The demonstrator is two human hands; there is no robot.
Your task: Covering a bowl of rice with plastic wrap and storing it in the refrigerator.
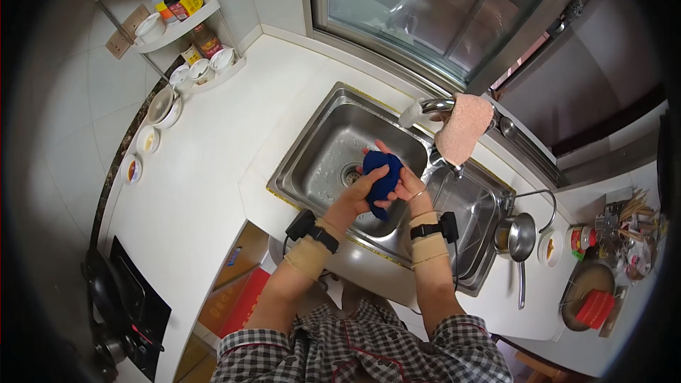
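Both my hands are closed around a bunched dark-blue cloth (384,180) above the left basin of a stainless-steel double sink (314,157). My left hand (357,191) presses its thumb across the front of the cloth. From the other side, my right hand (409,183) grips it, with a thin bracelet at the wrist. A loose end of the cloth hangs below my fingers. Behind the left hand, the metal drain (351,173) shows in part, and water drops dot the basin floor.
A chrome faucet (437,105) with a pink towel (465,127) over it rises behind the sink. Right of the sink sits a small steel saucepan (518,236). Small bowls (148,139) line the counter's left edge near a black cooktop (141,303). A corner shelf (181,29) holds bottles.
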